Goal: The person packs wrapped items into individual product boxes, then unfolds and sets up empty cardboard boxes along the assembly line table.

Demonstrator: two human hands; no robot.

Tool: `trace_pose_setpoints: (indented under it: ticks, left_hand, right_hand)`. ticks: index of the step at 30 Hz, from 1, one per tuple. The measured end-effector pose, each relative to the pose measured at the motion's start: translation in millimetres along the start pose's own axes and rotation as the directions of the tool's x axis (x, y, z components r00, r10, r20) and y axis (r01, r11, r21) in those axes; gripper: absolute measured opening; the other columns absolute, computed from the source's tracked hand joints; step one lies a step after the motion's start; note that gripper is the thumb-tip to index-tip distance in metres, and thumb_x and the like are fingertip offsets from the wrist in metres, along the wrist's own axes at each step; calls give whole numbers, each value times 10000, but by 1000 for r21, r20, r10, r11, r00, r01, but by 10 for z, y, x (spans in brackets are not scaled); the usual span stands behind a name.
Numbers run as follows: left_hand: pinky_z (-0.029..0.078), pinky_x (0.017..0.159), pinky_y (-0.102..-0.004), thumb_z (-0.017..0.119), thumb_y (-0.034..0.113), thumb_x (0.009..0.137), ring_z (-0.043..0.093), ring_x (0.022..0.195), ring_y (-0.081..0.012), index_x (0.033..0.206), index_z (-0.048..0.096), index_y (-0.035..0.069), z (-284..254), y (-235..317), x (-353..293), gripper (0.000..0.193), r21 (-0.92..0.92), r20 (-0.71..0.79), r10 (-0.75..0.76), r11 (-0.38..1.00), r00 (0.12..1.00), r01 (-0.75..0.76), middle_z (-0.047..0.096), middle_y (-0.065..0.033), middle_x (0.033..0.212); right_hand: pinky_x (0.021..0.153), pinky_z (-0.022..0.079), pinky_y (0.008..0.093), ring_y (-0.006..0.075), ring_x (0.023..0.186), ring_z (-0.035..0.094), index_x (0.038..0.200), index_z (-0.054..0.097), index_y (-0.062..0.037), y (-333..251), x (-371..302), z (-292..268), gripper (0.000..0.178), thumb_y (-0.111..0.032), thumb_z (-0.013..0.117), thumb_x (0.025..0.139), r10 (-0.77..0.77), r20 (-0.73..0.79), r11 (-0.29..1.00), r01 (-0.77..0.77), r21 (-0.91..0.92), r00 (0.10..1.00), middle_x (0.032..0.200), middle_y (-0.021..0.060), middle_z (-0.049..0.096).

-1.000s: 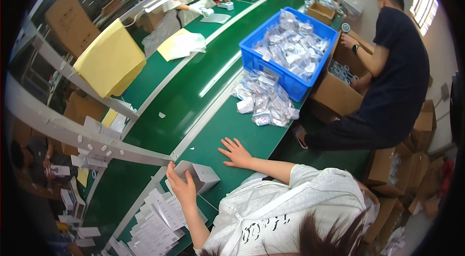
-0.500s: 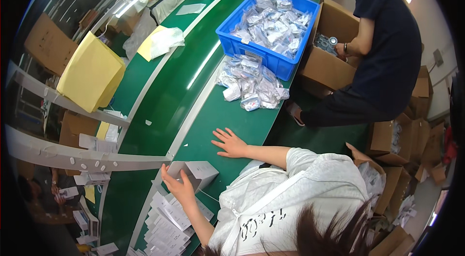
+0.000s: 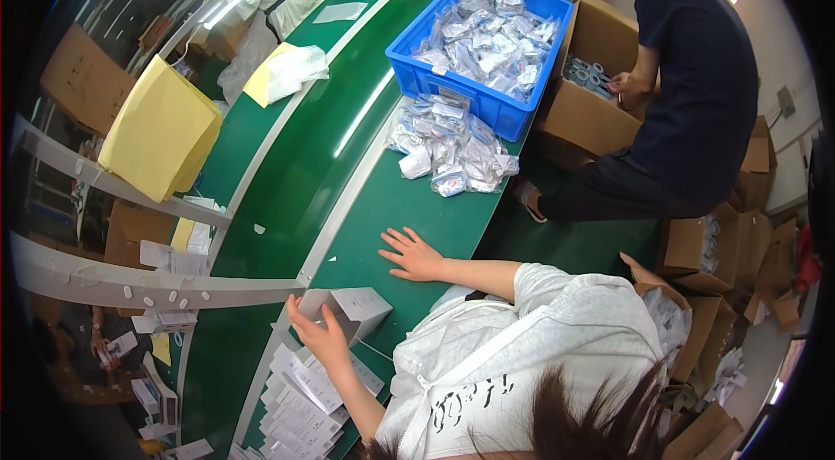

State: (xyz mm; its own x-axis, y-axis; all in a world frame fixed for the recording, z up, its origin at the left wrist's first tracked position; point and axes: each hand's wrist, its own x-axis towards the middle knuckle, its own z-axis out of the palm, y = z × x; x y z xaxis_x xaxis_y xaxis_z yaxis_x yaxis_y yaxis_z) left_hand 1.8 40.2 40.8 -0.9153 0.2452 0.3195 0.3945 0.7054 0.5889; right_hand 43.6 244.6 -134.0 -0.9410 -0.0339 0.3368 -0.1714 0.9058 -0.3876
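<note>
On the desk (image 3: 448, 221), the right hand (image 3: 412, 257) lies grip spread, likely bracing; the left hand (image 3: 322, 336), thumb parted, apparently steadies a white box (image 3: 371, 309).

Clear plastic packets (image 3: 450, 147) lie on the long green bench (image 3: 409, 215) before a blue rectangular plastic tub (image 3: 487, 112); left, a white cardboard box (image 3: 370, 307) apparently adjoins flat white cartons (image 3: 300, 408).

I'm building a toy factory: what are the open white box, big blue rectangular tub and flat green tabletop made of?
The open white box looks like thin, smooth card, with flat panels and crisp edges. The big blue rectangular tub seems hard, slightly shiny plastic, with a moulded rim. The flat green tabletop has a smooth, fairly matte surface, maybe rubber or laminate.
</note>
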Motion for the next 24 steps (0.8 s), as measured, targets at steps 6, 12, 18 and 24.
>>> trace_pose_setpoints:
  ticks: [6,12,18,24]
  left_hand:
    - [380,865,-393,531,37,759,464,1020,-339,1268,303,59,-2,-1,4,558,-12,2,-6,1000,1000,6,438,-179,1173]
    - [382,853,-388,525,30,764,468,992,-325,1267,304,57,-1,23,8,550,-9,-11,-2,1000,1000,2,463,-167,1128]
    - [383,850,-388,528,29,761,473,984,-323,1264,308,59,-1,12,16,550,-16,-19,9,1000,1000,-9,468,-167,1121]
    - [383,848,-387,534,31,755,477,976,-323,1258,312,58,11,-10,26,550,-20,-25,-9,1000,1000,8,476,-166,1110]
  right_hand:
    - [1027,163,470,316,1269,249,1213,456,-93,1,0,-2,477,-360,480,819,1,-5,1000,-1,-2,1000,1352,161,305]
    - [1028,162,467,315,1269,249,1211,457,-92,5,-1,9,470,-350,482,819,1,-7,1000,-1,2,1000,1353,162,303]
    - [1027,166,466,315,1269,248,1208,459,-93,3,7,6,463,-341,485,818,-1,-3,1000,1,-3,1000,1354,161,300]
    - [1029,166,458,301,1286,223,1229,436,-104,13,4,17,464,-331,482,827,15,50,1000,-14,-9,999,1381,150,264]
